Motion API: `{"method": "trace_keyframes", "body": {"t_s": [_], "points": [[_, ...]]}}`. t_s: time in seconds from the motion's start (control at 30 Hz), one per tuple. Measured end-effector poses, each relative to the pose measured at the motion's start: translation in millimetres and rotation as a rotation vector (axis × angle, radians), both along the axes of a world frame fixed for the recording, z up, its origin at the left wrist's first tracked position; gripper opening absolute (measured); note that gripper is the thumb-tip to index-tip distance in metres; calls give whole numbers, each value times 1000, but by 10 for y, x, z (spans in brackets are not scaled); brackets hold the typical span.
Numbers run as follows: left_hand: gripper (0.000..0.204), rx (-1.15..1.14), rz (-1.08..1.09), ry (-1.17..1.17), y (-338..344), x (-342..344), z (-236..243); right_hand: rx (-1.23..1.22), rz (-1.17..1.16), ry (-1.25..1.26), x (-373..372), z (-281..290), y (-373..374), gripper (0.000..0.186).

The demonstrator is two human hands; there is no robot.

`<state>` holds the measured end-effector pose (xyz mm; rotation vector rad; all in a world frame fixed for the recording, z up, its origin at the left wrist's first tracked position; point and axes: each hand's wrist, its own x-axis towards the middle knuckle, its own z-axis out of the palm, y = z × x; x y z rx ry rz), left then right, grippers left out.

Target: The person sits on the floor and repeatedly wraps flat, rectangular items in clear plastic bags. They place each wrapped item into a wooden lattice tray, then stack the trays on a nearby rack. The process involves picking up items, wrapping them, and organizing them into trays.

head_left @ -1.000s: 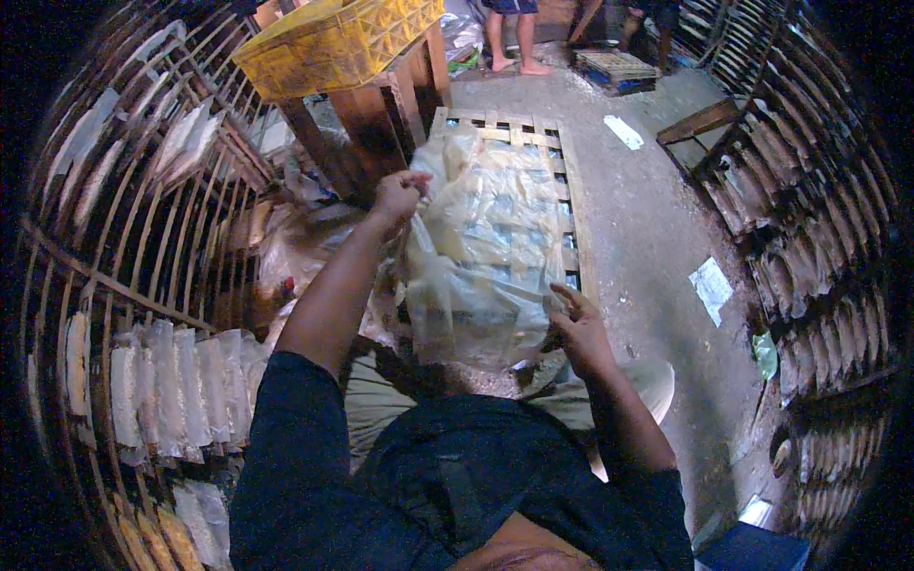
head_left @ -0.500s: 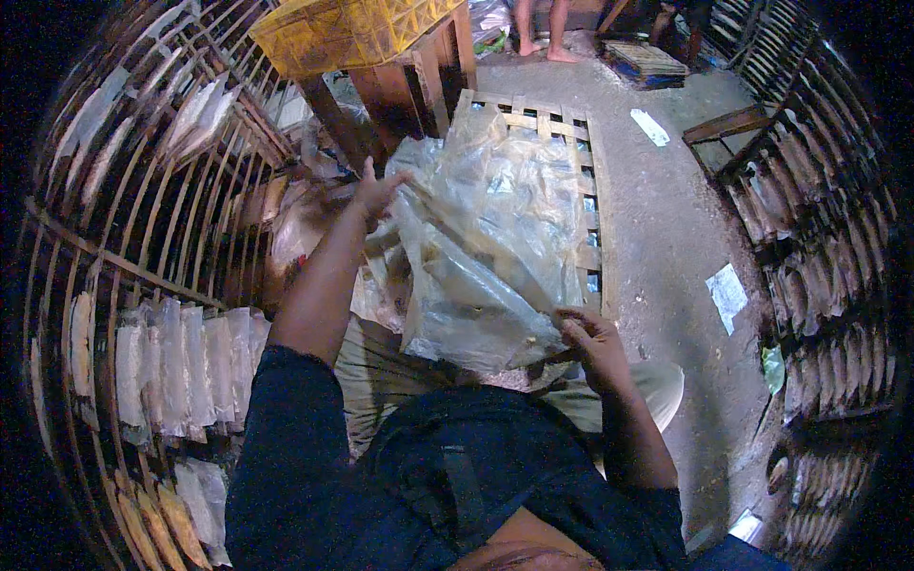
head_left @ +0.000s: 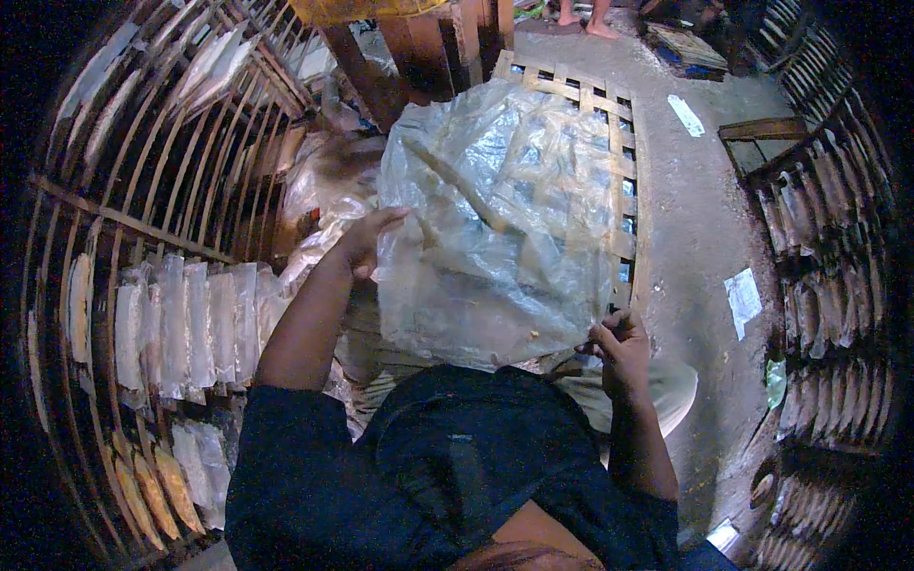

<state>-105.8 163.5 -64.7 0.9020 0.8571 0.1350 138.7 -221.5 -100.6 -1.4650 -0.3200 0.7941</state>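
A crumpled clear plastic sheet spreads over a slatted wooden rack in front of my lap. My left hand is closed on the sheet's left edge. Near the sheet's lower right corner, my right hand pinches the plastic between thumb and fingers. Through the film, a few folds and brownish strips show, and the rack's lattice shows at the upper right.
Wooden shelving with several plastic-wrapped flat bundles stands at the left. More racks of bundles line the right. A yellow crate rests on a wooden stand at the back. White papers lie on the floor; a person's bare feet are beyond.
My left hand has come down and nearer along the sheet, and my right hand has shifted slightly right. The sheet is now spread flatter and wider over the rack.
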Motion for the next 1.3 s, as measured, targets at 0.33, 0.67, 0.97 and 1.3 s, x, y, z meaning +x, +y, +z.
{"method": "trace_keyframes", "body": {"t_s": [0.33, 0.67, 0.97, 1.3], "points": [[46, -178, 17, -273, -177, -642, -274, -20, -124, 79, -77, 101, 10, 19], [43, 377, -55, -305, -477, -289, 657, -91, -18, -211, 83, 485, 206, 28], [32, 1142, -88, -830, 835, 1132, 2104, 750, 38, -516, 1465, 2447, 1353, 27], [37, 1238, 7, -203, 95, 719, 730, 191, 7, -246, 919, 1007, 388, 23]]}}
